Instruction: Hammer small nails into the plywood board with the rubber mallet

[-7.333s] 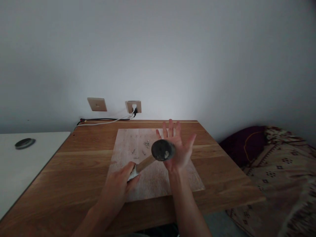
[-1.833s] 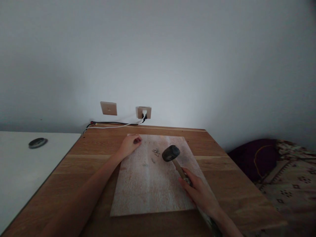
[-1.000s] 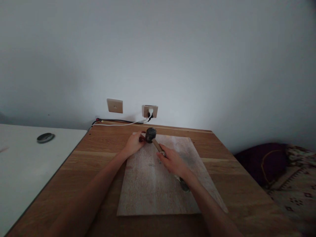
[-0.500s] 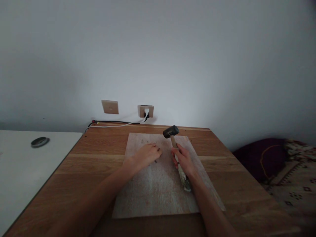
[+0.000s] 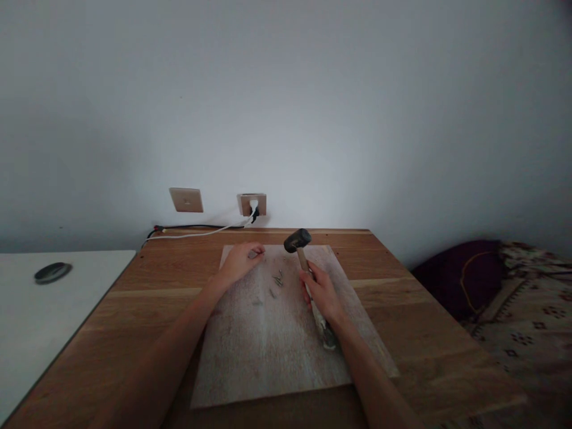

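My right hand (image 5: 319, 289) is wrapped round the handle of a mallet (image 5: 298, 241) with a black head; the handle's lower end looks worn and whitish. The head points away from me, over the far part of a pale wooden board (image 5: 268, 345). At the board's far left, my left hand (image 5: 242, 262) has its fingers curled towards the thumb; what they hold, if anything, is too small to make out. Between the two hands lie several small metal pieces, nail-like in shape (image 5: 277, 280), loose on the board.
The board lies on a wooden table (image 5: 388, 304) against a white wall. A socket (image 5: 252, 205) with plugs and cables (image 5: 196, 235) is behind. On the left, a white surface (image 5: 89, 310) bears a dark oval object (image 5: 52, 272). Patterned fabric (image 5: 527, 328) is at right.
My left hand has moved left and away from the metal pieces, which now show. My right hand still holds the mallet in much the same place. The view has turned slightly right.
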Demonstrator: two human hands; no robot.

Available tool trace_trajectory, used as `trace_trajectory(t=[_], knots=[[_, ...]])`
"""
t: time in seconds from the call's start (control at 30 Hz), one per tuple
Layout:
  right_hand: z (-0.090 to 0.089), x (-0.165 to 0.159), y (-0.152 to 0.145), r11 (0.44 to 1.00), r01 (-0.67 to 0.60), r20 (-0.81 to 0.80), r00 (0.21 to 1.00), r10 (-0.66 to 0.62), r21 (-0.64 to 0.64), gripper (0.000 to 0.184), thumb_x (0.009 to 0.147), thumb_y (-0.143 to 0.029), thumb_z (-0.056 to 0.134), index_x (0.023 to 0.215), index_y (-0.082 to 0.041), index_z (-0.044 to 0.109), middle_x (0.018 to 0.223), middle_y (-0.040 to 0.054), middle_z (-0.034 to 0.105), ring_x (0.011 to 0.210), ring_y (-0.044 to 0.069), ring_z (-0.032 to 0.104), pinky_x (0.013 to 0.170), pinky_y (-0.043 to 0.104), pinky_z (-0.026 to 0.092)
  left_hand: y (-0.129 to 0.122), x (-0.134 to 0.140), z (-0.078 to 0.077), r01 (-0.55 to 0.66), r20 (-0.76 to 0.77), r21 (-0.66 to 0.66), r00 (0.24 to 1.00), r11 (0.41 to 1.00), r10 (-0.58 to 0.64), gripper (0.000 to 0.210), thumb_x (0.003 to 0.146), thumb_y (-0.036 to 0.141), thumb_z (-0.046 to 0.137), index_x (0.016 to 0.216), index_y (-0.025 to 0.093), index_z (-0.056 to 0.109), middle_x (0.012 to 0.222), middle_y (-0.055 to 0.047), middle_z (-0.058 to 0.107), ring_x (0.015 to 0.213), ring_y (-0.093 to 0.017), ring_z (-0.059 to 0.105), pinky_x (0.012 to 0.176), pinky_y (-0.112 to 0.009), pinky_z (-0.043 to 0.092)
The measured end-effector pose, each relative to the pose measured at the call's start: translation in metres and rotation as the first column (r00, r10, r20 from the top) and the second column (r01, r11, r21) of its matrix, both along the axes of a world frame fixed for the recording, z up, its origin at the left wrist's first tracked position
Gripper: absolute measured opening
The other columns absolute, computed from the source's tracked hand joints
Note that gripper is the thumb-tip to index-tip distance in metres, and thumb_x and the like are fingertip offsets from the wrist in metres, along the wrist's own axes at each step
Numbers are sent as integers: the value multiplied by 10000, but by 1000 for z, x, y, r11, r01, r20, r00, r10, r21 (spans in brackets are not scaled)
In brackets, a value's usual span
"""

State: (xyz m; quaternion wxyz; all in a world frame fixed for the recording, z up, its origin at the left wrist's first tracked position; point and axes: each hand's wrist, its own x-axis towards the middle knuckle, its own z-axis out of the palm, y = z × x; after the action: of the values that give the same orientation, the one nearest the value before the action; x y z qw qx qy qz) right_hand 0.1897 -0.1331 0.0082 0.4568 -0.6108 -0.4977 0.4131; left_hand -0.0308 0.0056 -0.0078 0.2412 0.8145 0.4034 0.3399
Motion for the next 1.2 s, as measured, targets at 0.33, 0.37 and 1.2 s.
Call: trace_trajectory(t=[0.33,0.37,1.2], knots=[[0,-4,-3,999,-49,-7,999,49,13,271,876,-509,559,852,-250,487,521,-89,438,373,109,391,338,240,364,3,-16,-11,47,58,-63,997,997,-43,76,831,157,709,874,211,741,880,-13,789,838,-176,732,838,-309,569],[0,-5,-4,999,-52,-8,999,52,10,267,877,-506,557,855,-248,491,524,-89,440,372,108,391,338,240,363,3,-15,-10,47,62,-63,997,997,-43,80,831,151,710,876,210,741,881,-13,788,836,-174,729,832,-305,568],[23,-28,5,966,-257,263,934,242,23,301,968,-353,523,1204,-198,629,646,-51,543,411,107,476,407,219,360,0,-13,-11,-1,49,-99,999,995,6,426,795,128,721,1213,201,691,933,-41,801,883,-234,762,888,-367,576]])
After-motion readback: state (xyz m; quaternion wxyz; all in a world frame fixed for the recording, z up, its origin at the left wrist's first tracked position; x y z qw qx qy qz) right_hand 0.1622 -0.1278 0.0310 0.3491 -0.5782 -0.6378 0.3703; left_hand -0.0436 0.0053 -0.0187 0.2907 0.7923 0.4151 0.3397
